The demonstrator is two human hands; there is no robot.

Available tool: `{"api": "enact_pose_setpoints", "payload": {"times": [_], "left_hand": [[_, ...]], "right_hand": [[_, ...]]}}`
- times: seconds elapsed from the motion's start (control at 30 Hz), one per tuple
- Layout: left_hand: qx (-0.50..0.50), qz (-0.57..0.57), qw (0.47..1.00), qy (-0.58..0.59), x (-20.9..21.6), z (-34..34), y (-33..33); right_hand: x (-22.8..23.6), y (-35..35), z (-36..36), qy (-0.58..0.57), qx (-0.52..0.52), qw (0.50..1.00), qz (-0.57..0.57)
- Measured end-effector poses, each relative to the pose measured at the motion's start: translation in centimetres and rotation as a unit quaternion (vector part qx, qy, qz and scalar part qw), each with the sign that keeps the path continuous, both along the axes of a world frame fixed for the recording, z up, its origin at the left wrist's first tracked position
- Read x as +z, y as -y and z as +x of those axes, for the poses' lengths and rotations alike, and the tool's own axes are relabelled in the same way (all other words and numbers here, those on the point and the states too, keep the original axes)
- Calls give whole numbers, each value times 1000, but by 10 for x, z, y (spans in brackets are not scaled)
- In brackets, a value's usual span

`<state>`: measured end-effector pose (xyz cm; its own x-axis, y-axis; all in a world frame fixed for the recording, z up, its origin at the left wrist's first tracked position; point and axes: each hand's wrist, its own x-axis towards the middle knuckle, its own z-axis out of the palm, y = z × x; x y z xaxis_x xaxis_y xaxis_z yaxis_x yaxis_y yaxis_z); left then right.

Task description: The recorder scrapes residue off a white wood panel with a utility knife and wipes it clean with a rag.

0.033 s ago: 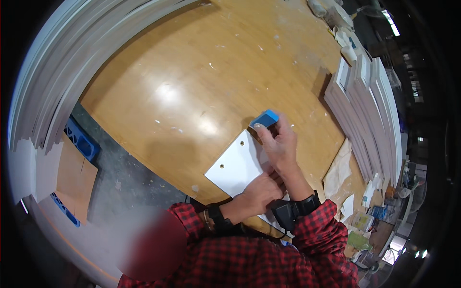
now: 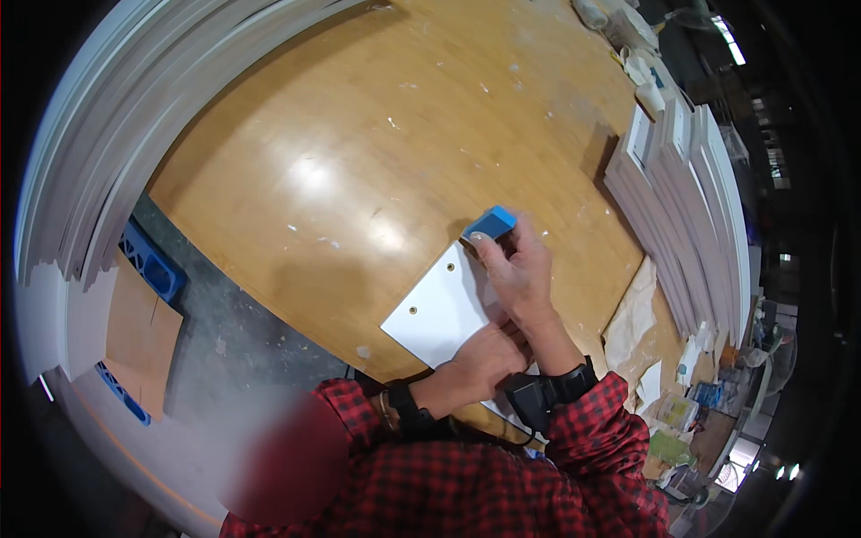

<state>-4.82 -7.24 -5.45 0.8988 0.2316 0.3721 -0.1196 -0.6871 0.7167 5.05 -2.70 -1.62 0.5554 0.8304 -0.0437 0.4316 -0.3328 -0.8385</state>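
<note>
A white panel [image 2: 438,314] lies on the table near me, with two small brass-coloured ringed holes close to its left end. My right hand [image 2: 522,269] grips a blue block [image 2: 491,222] between thumb and fingers, at the panel's far corner. Whether the block touches the panel edge there is hard to see. My left hand [image 2: 484,363] rests on the panel nearer my body. Its fingertips are hidden behind my right wrist, which crosses over them. Dark bands circle both wrists, and a black box-like device sits by the right one.
The wooden table [image 2: 386,152] has white specks. Tall stacks of white panels stand at the left [image 2: 81,152] and right [image 2: 682,215]. Crumpled paper [image 2: 632,309] lies on the right, near bottles and clutter. A blue plastic support [image 2: 154,262] is on the floor at left.
</note>
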Motion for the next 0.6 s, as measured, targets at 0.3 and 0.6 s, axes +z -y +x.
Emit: {"api": "enact_pose_setpoints", "payload": {"times": [0.3,0.6], "left_hand": [[-35,-47,997,-43,-6,1,4],[-66,-80,995,-15,-3,-4,1]], "right_hand": [[-3,0,-9,-93,-29,995,17],[2,11,-11,-77,-49,996,4]]}}
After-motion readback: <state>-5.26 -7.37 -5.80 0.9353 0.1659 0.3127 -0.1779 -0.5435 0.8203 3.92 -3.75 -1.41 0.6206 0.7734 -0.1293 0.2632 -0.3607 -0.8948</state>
